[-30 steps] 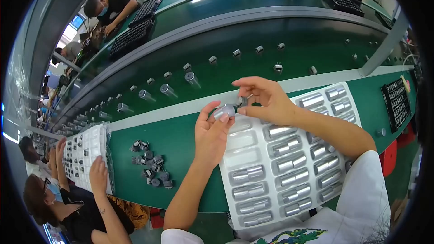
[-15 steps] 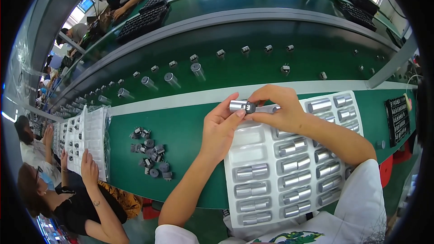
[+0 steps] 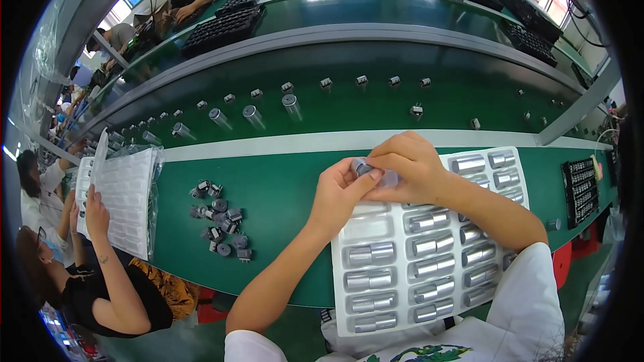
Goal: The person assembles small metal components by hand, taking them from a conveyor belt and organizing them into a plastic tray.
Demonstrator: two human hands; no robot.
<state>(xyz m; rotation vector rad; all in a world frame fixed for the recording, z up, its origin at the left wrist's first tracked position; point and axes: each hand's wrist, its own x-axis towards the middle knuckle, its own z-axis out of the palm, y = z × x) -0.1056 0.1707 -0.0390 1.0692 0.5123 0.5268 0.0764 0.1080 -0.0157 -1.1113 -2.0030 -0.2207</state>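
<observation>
Above the far edge of a white plastic tray, my two hands meet. My left hand is closed round a short silver metal cylinder, its thumb and fingers on either side. The fingers of my right hand are pinched against the cylinder's right end. They also hold a pale translucent piece, partly hidden by the fingers. In the tray's pockets lie several silver cylinders; a pocket just below my left hand holds none. Left of my arm, a loose pile of small dark grey parts with metal bodies lies on the green table.
A grey-framed shelf spans the back, with silver cylinders and small metal parts beneath it. A black tray stands far right. At left, a co-worker's hand is at white trays. Another person works beyond the shelf.
My hands have drawn closer together, and the fingers now cover more of the cylinder and the dark part at its end. The co-worker's hand at left has moved left, raising a white tray sheet.
</observation>
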